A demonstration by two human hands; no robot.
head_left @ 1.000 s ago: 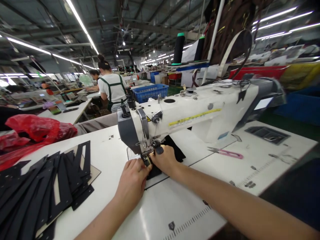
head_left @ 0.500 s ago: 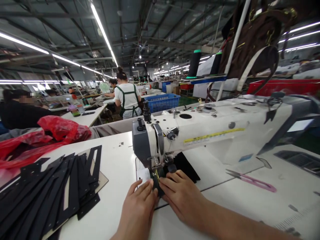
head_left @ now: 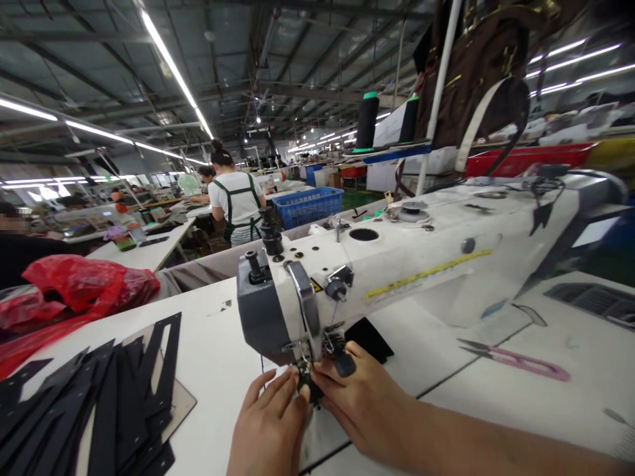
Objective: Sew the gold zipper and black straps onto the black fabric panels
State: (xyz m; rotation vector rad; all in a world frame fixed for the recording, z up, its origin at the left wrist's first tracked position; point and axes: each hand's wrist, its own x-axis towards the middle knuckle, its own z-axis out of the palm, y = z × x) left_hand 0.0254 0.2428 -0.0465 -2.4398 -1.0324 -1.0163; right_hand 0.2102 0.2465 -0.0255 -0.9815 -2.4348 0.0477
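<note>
Black piece (head_left: 310, 390) pinched between both hands' fingertips under sewing machine (head_left: 397, 264) needle

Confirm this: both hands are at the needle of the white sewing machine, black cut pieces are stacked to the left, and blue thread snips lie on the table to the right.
One detail is wrong: the thread snips are pink, not blue, as the head view shows. Both the left hand and right hand are at the needle of the white sewing machine, and the black cut pieces are stacked to the left.

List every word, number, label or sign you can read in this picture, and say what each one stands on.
None can be read.
Yellow strip label on the sewing machine: print too blurred.
Yellow warning sticker near the machine's head: a sign only, too small to make out.
Blue sticker on the machine's base: blurred.
</note>
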